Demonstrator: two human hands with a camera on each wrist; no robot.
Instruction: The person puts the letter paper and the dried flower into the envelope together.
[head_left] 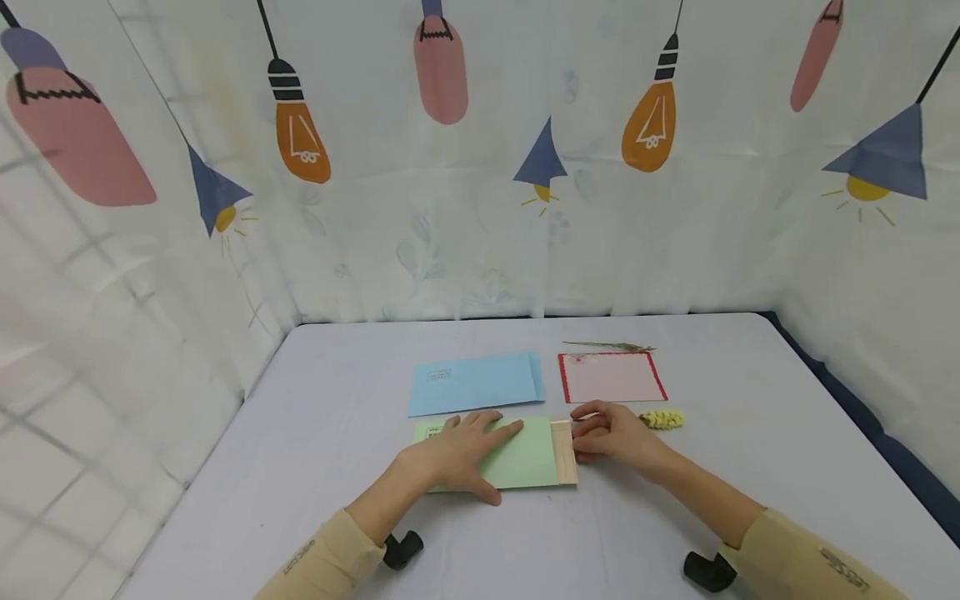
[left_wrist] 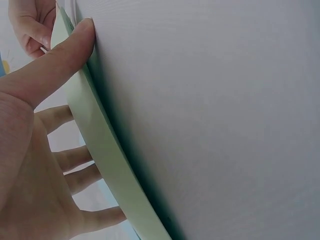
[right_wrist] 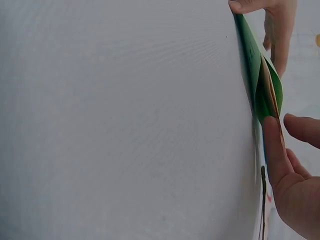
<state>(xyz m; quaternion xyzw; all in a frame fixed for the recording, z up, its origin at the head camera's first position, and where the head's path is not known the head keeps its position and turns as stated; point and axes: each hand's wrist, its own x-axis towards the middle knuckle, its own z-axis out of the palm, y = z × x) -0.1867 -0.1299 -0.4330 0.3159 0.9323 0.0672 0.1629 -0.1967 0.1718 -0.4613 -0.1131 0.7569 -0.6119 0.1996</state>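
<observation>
A pale green envelope [head_left: 528,458] lies across the middle of the table, its mouth facing right. From that mouth sticks a strip of beige lined paper [head_left: 565,450], which appears folded in the right wrist view. My left hand [head_left: 461,454] rests spread over the envelope, with the thumb [left_wrist: 75,42] at its near edge. At the paper's outer end is my right hand [head_left: 618,437], the paper between its thumb [right_wrist: 272,145] and fingers. In the right wrist view, the envelope's mouth [right_wrist: 260,97] gapes around the paper.
Behind the green envelope lies a blue envelope [head_left: 476,383]. To its right is a pink card with a red border [head_left: 613,379], a thin green sprig [head_left: 611,345] behind it. A yellow flower sprig [head_left: 662,420] lies beside my right hand. White patterned curtains [head_left: 480,225] surround the table.
</observation>
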